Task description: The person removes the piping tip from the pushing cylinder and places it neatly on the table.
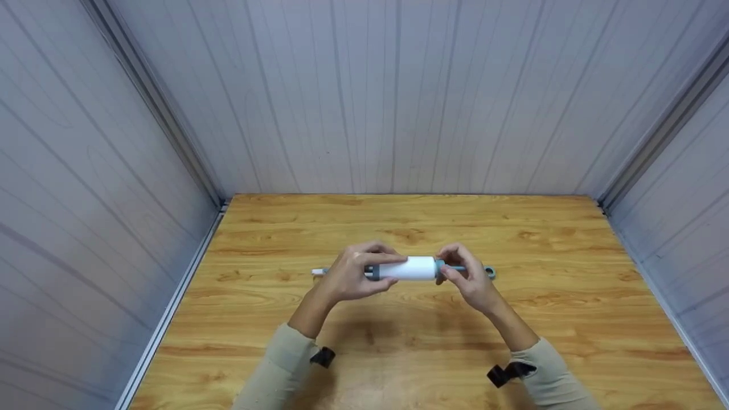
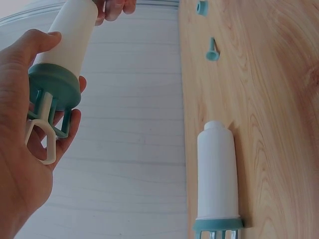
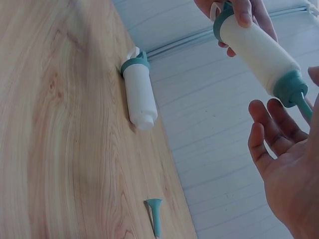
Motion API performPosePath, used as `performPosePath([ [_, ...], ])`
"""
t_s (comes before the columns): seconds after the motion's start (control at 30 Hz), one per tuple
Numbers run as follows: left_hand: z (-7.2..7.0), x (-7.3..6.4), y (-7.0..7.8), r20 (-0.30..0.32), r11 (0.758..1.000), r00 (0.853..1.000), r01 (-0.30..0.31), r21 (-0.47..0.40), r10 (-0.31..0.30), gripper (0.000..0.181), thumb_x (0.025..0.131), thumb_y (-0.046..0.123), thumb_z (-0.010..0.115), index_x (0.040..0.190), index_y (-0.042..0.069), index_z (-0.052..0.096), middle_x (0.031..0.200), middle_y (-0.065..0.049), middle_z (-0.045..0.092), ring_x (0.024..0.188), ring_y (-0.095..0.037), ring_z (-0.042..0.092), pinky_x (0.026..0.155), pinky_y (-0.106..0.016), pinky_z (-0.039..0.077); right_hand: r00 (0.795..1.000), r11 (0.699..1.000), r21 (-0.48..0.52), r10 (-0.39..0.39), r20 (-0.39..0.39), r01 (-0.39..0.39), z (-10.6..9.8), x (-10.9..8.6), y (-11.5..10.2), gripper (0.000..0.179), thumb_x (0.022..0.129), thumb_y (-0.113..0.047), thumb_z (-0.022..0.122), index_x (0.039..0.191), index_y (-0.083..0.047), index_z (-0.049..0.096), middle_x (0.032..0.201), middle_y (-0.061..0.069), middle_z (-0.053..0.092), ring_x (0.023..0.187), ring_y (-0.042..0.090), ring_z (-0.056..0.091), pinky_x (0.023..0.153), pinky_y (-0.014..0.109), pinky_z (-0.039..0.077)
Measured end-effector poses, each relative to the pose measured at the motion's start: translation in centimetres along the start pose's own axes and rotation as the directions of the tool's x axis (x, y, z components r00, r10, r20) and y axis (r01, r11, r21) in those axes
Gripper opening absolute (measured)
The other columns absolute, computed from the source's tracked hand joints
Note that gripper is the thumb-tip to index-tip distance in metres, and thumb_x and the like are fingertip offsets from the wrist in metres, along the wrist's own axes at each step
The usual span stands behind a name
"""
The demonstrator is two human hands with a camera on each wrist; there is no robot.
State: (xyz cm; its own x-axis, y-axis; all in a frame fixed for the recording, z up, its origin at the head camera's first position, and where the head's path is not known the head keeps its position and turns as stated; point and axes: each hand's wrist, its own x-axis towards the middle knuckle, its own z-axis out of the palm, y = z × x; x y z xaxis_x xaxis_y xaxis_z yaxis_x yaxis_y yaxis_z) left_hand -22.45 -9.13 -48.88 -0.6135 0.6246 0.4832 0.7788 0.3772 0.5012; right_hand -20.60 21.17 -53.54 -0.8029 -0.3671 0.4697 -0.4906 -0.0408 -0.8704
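Held level above the table is an icing syringe [image 1: 418, 268] with a white barrel and teal fittings. My left hand [image 1: 361, 272] grips its handle end, thumb and fingers along the barrel; the teal collar [image 2: 55, 82] and pale plunger loop [image 2: 42, 142] show beside the palm. At the other end, thumb and fingertips of my right hand [image 1: 464, 276] pinch around the teal end cap [image 3: 290, 88]. A thin teal nozzle [image 3: 302, 105] sticks out of that cap towards my right palm. The right hand's other fingers [image 3: 279, 127] lie loosely bent below the cap.
A second white icing syringe [image 2: 217, 172] lies on the wooden table [image 1: 416, 222], mostly hidden in the head view. A loose teal nozzle [image 3: 155, 216] and a small teal ring [image 2: 202, 7] lie beyond its tip. Pale panels [image 1: 370, 102] enclose the table's back and sides.
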Motion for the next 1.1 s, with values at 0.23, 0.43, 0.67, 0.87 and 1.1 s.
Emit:
performPosePath([
  [0.23, 0.02, 0.10, -0.01, 0.009, 1.000, 1.000, 0.000, 0.002, 0.000, 0.040, 0.097, 0.018, 0.089, 0.136, 0.015, 0.083, 0.128, -0.014, 0.081, 0.111, -0.032, 0.083, 0.090, -0.044, 0.071, 1.000, 1.000, -0.021, -0.008, -0.005, 0.008, 0.02, 0.06, 0.03, 0.014, 0.110, 0.013, 0.049, 0.123, 0.017, 0.053, 0.109, -0.011, 0.068, 0.089, 0.004, 0.067, 0.073, 0.022, 0.062],
  [0.43, 0.03, 0.09, -0.08, 0.010, 1.000, 1.000, 0.004, -0.002, -0.004, 0.039, 0.096, 0.018, 0.089, 0.135, 0.016, 0.084, 0.127, -0.015, 0.082, 0.112, -0.032, 0.083, 0.090, -0.046, 0.071, 1.000, 1.000, 0.013, -0.009, 0.000, 0.009, -0.03, -0.12, 0.02, 0.019, 0.106, 0.015, 0.052, 0.125, 0.019, 0.052, 0.114, -0.010, 0.069, 0.092, 0.009, 0.070, 0.078, 0.022, 0.063],
  [0.67, -0.08, 0.11, -0.02, 0.015, 1.000, 1.000, 0.007, -0.010, -0.007, 0.040, 0.096, 0.017, 0.090, 0.135, 0.016, 0.084, 0.127, -0.016, 0.081, 0.112, -0.033, 0.083, 0.091, -0.047, 0.071, 1.000, 0.999, 0.031, -0.018, 0.012, 0.018, -0.11, -0.17, 0.13, 0.024, 0.104, 0.016, 0.054, 0.128, 0.021, 0.049, 0.122, -0.010, 0.067, 0.099, 0.002, 0.070, 0.082, 0.021, 0.063],
  [0.87, -0.13, 0.09, 0.05, 0.016, 1.000, 1.000, 0.003, -0.008, -0.003, 0.039, 0.096, 0.018, 0.089, 0.135, 0.016, 0.084, 0.127, -0.016, 0.081, 0.112, -0.034, 0.083, 0.091, -0.048, 0.071, 1.000, 1.000, 0.010, 0.011, 0.004, -0.011, -0.02, -0.11, 0.03, 0.021, 0.107, 0.014, 0.050, 0.128, 0.018, 0.051, 0.115, -0.011, 0.070, 0.093, 0.006, 0.070, 0.078, 0.021, 0.063],
  [1.1, -0.08, 0.10, 0.05, 0.015, 1.000, 1.000, -0.001, -0.001, 0.001, 0.039, 0.097, 0.018, 0.089, 0.135, 0.016, 0.084, 0.127, -0.015, 0.081, 0.112, -0.034, 0.083, 0.090, -0.047, 0.071, 1.000, 0.999, -0.042, 0.008, -0.012, -0.008, 0.06, -0.08, 0.04, 0.016, 0.109, 0.013, 0.052, 0.125, 0.015, 0.055, 0.107, -0.011, 0.070, 0.086, 0.005, 0.068, 0.073, 0.022, 0.062],
])
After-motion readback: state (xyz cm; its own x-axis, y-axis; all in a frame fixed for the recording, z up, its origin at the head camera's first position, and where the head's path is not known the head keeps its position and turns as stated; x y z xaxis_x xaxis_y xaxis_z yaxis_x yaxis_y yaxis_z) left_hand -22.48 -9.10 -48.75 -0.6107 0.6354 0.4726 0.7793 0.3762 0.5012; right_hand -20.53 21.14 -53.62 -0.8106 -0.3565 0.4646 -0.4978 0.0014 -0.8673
